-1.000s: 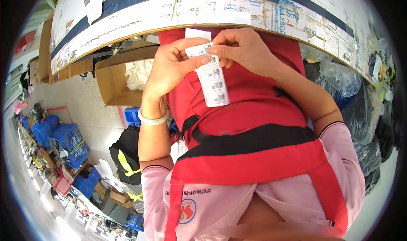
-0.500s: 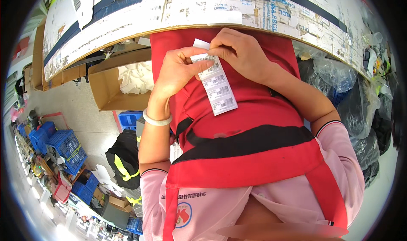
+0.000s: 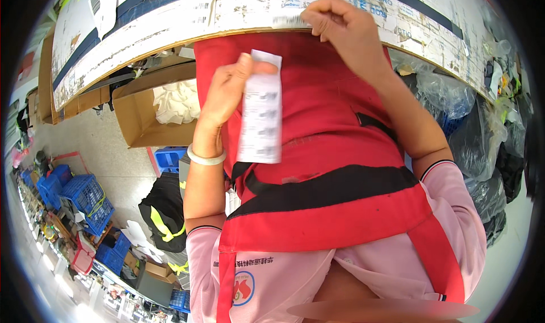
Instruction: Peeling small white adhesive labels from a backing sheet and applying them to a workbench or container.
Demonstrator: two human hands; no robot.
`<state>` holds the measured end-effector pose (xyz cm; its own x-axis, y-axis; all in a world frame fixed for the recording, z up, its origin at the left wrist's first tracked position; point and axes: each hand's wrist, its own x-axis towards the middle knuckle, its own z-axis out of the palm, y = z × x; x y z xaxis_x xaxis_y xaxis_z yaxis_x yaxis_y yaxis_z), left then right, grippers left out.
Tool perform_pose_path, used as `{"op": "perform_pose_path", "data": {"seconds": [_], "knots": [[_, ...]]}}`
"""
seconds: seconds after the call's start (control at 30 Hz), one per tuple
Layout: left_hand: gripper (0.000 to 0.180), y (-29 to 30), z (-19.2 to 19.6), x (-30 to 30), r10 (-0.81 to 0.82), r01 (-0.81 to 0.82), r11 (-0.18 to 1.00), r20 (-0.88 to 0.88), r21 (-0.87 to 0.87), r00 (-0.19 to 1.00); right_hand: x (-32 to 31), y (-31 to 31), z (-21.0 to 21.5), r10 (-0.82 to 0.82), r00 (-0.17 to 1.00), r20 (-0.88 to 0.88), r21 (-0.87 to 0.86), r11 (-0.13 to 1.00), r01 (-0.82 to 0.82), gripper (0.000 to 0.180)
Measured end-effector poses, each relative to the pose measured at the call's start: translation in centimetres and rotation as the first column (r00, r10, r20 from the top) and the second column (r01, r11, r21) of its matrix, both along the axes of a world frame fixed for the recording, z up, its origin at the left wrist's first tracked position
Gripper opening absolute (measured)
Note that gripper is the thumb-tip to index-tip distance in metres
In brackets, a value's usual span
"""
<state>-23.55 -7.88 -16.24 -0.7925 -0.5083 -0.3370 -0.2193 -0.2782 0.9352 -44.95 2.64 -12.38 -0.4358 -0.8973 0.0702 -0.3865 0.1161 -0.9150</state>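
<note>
My left hand (image 3: 226, 87) pinches the upper part of a white strip of printed barcode labels (image 3: 262, 124). The strip hangs in front of my red apron (image 3: 318, 107), slightly blurred. At the near edge of the worktable, my right hand (image 3: 346, 30) is closed, thumb and fingertips pinched at the right end of a small white barcode label (image 3: 288, 20). That label lies at or just over the table edge; whether it touches the surface I cannot tell.
The worn white table (image 3: 244, 17) carries another label sheet (image 3: 201, 5). Below it at left stands an open cardboard box (image 3: 133, 118) with cream-coloured pieces (image 3: 176, 101). Blue crates (image 3: 91, 201) are farther left; clear and dark plastic bags (image 3: 477, 147) crowd the right.
My hands have come apart. The right moved up and right to the table edge, where printed marks now show on the formerly blank white piece. The left moved slightly left, and its strip hangs straighter.
</note>
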Motion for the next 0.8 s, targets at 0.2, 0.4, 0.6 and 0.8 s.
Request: {"op": "perform_pose_path", "data": {"seconds": [0.2,0.4,0.6,0.8], "knots": [[0.027,-1.0,0.7,-0.2,0.134,-0.137,0.990,0.073,0.030,0.988,-2.6,-1.4,0.9,-0.029,0.978,0.208,0.301,0.953,-0.036,0.023],[0.020,-0.4,0.2,-0.4,0.222,-0.223,0.974,0.034,0.048,0.974,-2.6,-2.1,0.8,-0.011,0.903,0.430,0.220,0.971,-0.092,0.016],[0.019,-0.3,0.2,-0.3,0.250,-0.252,0.963,0.033,0.090,0.968,-2.8,-2.2,-0.9,-0.037,0.877,0.479,0.215,0.974,-0.076,0.015],[0.019,-0.3,-0.1,-0.2,0.258,-0.261,0.960,0.039,0.103,0.965,-2.6,-2.3,-0.7,-0.048,0.889,0.455,0.238,0.969,-0.069,0.016]]}}
